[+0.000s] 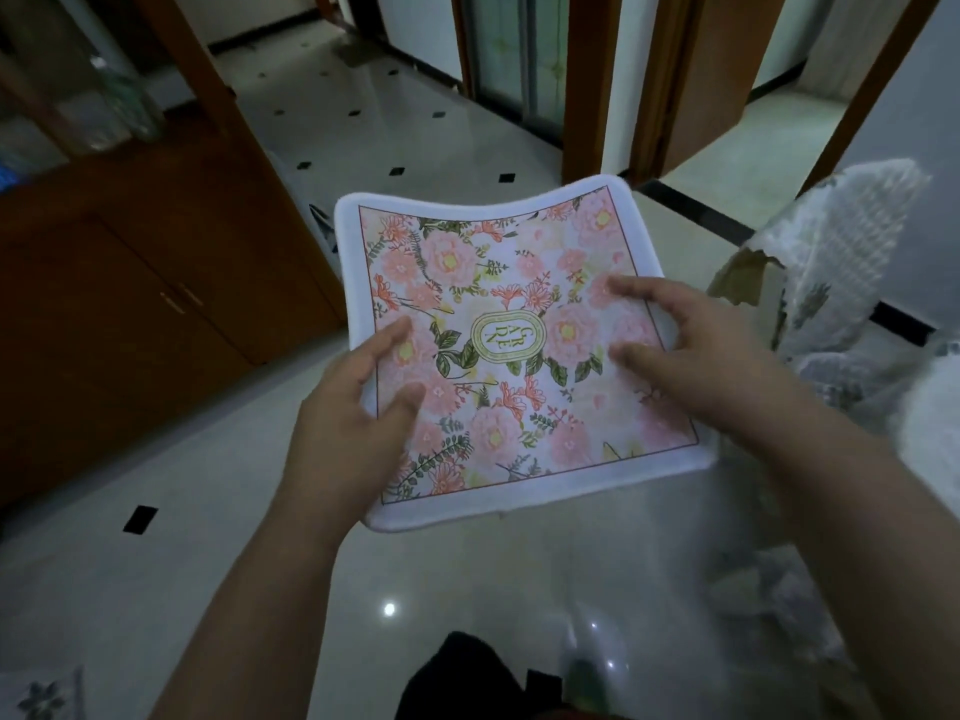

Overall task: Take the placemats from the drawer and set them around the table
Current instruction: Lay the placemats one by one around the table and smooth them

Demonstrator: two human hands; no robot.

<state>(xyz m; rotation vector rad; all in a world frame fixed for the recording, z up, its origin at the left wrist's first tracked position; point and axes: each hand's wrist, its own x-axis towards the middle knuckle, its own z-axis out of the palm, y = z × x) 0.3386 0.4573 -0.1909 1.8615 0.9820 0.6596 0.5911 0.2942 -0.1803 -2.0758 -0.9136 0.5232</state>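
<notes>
Clearly, a square white-bordered cloth placemat (511,335) printed with pink flowers is held up above the glossy pale tiled floor (156,537). At the placemat's left edge the left hand (358,423) grasps it, thumb on top, other fingers hidden beneath. At its right edge the right hand (691,345) grasps it likewise. Right of the placemat, a white lace cover (852,262) is cut off and blurred.
</notes>
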